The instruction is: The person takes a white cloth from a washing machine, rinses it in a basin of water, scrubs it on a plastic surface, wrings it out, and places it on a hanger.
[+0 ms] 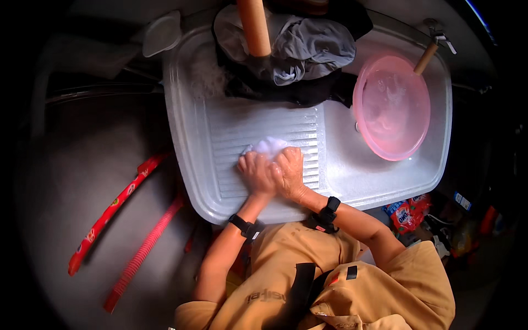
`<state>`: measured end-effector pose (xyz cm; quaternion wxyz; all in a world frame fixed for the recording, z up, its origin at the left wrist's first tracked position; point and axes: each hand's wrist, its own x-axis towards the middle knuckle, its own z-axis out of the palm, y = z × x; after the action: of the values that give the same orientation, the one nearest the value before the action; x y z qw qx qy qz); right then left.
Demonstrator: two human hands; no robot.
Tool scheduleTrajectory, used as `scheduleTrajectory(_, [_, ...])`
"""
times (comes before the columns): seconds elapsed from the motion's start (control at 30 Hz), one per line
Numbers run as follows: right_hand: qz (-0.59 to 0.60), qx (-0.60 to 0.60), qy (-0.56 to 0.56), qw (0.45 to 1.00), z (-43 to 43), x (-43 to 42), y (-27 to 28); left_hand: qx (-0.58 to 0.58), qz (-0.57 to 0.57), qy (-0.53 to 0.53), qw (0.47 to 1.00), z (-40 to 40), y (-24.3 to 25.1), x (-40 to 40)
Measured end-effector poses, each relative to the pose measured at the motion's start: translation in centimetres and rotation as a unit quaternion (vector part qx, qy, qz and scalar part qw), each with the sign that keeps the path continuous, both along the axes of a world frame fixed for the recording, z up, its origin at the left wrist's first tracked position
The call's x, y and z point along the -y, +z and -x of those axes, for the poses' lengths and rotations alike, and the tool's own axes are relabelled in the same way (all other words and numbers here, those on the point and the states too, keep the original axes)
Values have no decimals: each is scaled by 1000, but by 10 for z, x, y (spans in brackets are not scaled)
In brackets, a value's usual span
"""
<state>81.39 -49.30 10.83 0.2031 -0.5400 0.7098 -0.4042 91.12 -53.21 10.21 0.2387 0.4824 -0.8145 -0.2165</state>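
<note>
Both of my hands press together on a small bundled white cloth (pixel 268 145), which looks wet or sudsy. It lies on the ribbed washboard part (pixel 264 119) of a pale laundry sink (pixel 342 181). My left hand (pixel 259 173) is slightly blurred, its fingers curled over the near left side of the cloth. Tight against it, my right hand (pixel 291 171) grips the near right side with bent knuckles. Much of the cloth is hidden under the fingers.
Grey cloth (pixel 317 41) and black cloth (pixel 288 90) are heaped at the sink's far side, below a brown pipe (pixel 255 33). A pink basin (pixel 396 111) stands under a tap (pixel 441 37). Two red tubes (pixel 111 210) (pixel 144 251) lie left; detergent packets (pixel 406 214) sit lower right.
</note>
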Motion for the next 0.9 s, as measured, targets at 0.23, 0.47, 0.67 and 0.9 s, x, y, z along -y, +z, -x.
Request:
scheduleTrajectory(0.23, [0,-39,38,999,16,28,-6,22,-21,-39,999,10,7,34])
scheduleTrajectory(0.47, [-115,-43,113,986,28,47,-2,-13,-42,-50,998,18,11,55])
scheduleTrajectory(0.67, [-209,-70,149,964,33,61,14,-19,-104,-49,993,15,6,58])
scheduleTrajectory(0.9, [-161,-140,136,968,33,67,15,43,-144,-12,989,17,-1,63])
